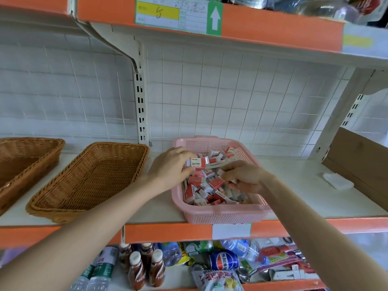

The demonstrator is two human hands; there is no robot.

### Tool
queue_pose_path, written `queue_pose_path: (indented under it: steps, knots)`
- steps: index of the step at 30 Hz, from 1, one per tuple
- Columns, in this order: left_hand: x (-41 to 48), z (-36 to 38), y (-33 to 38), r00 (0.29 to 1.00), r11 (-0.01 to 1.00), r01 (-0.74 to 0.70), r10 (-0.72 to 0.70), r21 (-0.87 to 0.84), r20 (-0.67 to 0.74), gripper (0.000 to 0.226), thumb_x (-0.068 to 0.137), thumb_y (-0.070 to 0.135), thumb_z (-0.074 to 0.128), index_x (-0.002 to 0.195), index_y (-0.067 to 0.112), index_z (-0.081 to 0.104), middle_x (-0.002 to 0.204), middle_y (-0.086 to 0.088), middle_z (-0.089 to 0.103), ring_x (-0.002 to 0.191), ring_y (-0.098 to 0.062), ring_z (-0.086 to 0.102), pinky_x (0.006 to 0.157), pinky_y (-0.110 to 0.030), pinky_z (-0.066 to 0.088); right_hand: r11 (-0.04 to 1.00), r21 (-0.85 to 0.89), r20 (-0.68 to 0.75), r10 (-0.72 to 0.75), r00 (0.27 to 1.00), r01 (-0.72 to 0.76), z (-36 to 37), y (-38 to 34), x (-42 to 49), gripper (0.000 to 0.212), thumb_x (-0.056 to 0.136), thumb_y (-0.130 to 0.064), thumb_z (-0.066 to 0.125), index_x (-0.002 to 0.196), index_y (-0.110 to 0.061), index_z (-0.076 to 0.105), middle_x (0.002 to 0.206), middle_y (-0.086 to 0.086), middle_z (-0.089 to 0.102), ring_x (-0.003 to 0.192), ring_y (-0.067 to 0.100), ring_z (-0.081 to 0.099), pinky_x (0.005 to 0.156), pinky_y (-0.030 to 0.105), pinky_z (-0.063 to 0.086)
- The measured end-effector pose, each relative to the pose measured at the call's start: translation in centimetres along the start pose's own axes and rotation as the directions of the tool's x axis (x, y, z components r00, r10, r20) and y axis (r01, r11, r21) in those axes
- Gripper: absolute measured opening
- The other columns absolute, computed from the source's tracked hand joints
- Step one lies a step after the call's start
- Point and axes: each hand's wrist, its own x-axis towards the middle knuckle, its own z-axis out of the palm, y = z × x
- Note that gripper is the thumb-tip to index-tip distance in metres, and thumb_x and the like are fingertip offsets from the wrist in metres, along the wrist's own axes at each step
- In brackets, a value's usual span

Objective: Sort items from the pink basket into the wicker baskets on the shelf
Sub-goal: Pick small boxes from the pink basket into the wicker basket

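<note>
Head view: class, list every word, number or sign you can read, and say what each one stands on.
"2B": eraser box in the left hand.
"5", handwritten: shelf label, yellow field.
White up arrow: that label's green end.
"SHAN", cut off: snack bag below.
Blurred or too small: the label's other writing, the blue can, the brown bottles, other boxes in the pink basket.

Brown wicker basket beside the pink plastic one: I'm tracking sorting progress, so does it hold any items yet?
No, the brown wicker basket shows only its bare woven floor.
</note>
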Motion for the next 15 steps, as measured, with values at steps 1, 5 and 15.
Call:
queue_pose_path:
  steps: [1, 5, 15]
  knots:
    - [-0.3, -0.2, 0.0, 1.000, 1.000, 0.011, -0.011, 0.010, 0.001, 0.044, 0.095, 0.031, 0.052, 0.136, 0.018, 0.047, 0.138, 0.003, 0.048, 0.124, -0.014, 0.044, 0.093, -0.024, 0.039, 0.999, 0.053, 0.010, -0.014, 1.000, 0.013, 0.2, -0.1, 0.2, 0.017, 0.087, 0.016, 0.043, 0.085, 0.002, 0.053, 0.063, 0.007, 0.057, 0.051, 0.010, 0.057, 0.048, 0.018, 0.048]
    - [-1.8, -1.4, -0.9, 0.997, 0.997, 0.069, -0.068, 0.041, -0.020, 0.040, 0.094, 0.031, 0.053, 0.132, 0.017, 0.052, 0.128, 0.002, 0.053, 0.115, -0.015, 0.049, 0.087, -0.024, 0.040, 0.977, 0.215, 0.042, -0.012, 0.999, 0.002, 1.6, -0.5, 0.8, 0.018, 0.097, 0.000, 0.038, 0.091, -0.003, 0.055, 0.072, 0.013, 0.064, 0.064, 0.021, 0.062, 0.055, 0.026, 0.055]
    - [-7.8, -4.9, -5.6, 0.977, 0.978, 0.195, -0.187, 0.072, -0.100, 0.038, 0.094, 0.032, 0.053, 0.129, 0.019, 0.052, 0.123, 0.004, 0.052, 0.107, -0.014, 0.051, 0.068, -0.019, 0.032, 0.981, 0.186, 0.175, -0.079, 0.981, 0.046, 8.6, -2.5, 2.2, 0.011, 0.095, -0.004, 0.043, 0.100, -0.001, 0.052, 0.076, 0.011, 0.059, 0.049, 0.013, 0.058, 0.046, 0.021, 0.049]
